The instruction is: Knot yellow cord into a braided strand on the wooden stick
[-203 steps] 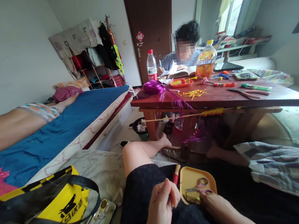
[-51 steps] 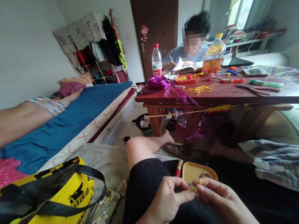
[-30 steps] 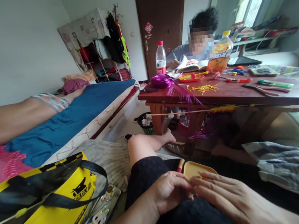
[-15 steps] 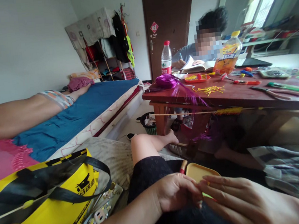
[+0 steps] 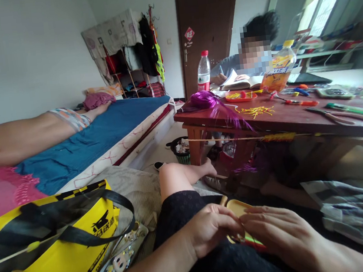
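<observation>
Over my lap, my left hand [image 5: 213, 230] is closed, with thumb and fingers curled into a pinch. What it grips is too small and hidden to name. My right hand [image 5: 282, 233] meets it at the fingertips, its fingers pressed together and bent over. Below those fingers shows a thin green and red piece [image 5: 256, 243], partly covered, so I cannot tell how it is held. Just behind both hands lies a shallow yellow tray [image 5: 237, 207], its near part hidden by them.
A yellow and black bag [image 5: 95, 239] stands at my left. On the red table [image 5: 284, 120] are pliers [image 5: 330, 115], purple strands [image 5: 205, 100], yellow pieces [image 5: 255, 111] and bottles. A thin stick [image 5: 227, 138] runs along its front edge. A person writes behind it; another lies on the bed [image 5: 127, 116].
Both hands have shifted slightly, and my left fingers sit a little higher. More of the green and red piece shows below my right fingers. The red bit beside the tray is now covered.
</observation>
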`<state>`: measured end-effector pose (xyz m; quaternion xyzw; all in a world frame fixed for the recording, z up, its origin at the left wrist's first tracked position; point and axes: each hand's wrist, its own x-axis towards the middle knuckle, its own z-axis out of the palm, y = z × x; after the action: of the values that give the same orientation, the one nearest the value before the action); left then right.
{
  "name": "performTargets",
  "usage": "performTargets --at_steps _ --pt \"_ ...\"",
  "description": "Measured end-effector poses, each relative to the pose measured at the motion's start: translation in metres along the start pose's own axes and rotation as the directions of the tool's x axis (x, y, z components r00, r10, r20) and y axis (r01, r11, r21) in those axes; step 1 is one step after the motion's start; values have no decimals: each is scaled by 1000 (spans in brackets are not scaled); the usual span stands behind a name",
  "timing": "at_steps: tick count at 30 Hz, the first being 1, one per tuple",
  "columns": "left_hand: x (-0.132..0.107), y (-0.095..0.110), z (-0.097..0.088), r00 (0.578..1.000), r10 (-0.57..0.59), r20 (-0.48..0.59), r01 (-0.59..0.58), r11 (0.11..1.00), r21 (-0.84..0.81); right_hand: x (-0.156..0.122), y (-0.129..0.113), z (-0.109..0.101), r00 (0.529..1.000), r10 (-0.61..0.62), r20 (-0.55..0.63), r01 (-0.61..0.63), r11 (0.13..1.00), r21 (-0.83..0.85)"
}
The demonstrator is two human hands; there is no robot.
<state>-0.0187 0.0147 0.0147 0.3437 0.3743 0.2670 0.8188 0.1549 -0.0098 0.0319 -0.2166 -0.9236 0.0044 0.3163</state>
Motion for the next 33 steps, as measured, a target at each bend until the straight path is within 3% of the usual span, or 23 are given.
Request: performTargets --at_steps 3,5,7,12,14,16,18,20,23,26,28,31,33 --pt "-7 6 3 988 137 -71 -122 976 182 2 -5 11 951 305 -58 -294 945 143" --pt "-10 10 5 977 196 -86 -163 940 299 3 -7 16 902 431 -38 -418 890 183" --pt "-11 11 6 969 230 -88 -182 909 376 4 -7 17 879 477 -18 -463 862 207" --pt "-6 13 5 981 182 -72 -141 912 386 5 -2 17 914 404 -37 -383 889 252" --pt "-6 12 6 977 201 -72 -151 888 435 5 -1 17 869 494 4 -472 827 305" --pt "-7 11 7 938 343 -55 -240 753 613 7 -1 18 783 618 63 -591 711 381" --pt "-10 7 9 845 534 29 -328 474 818 9 -1 19 699 707 108 -672 596 440" --pt "-13 2 10 720 673 171 -362 153 920 12 -1 20 632 759 155 -712 490 503" --pt "-14 -4 7 556 723 410 -385 -213 898 17 1 21 562 789 249 -714 311 628" --pt "-14 -5 1 451 650 612 -438 -437 786 23 4 21 528 776 344 -691 157 706" --pt "-14 -2 -2 426 585 691 -467 -512 721 27 7 20 515 759 397 -698 103 709" --pt "-13 4 -2 466 517 718 -476 -537 696 33 12 20 520 743 421 -725 123 678" --pt "-11 7 0 492 520 698 -478 -508 716 34 14 19 519 757 397 -736 158 659"
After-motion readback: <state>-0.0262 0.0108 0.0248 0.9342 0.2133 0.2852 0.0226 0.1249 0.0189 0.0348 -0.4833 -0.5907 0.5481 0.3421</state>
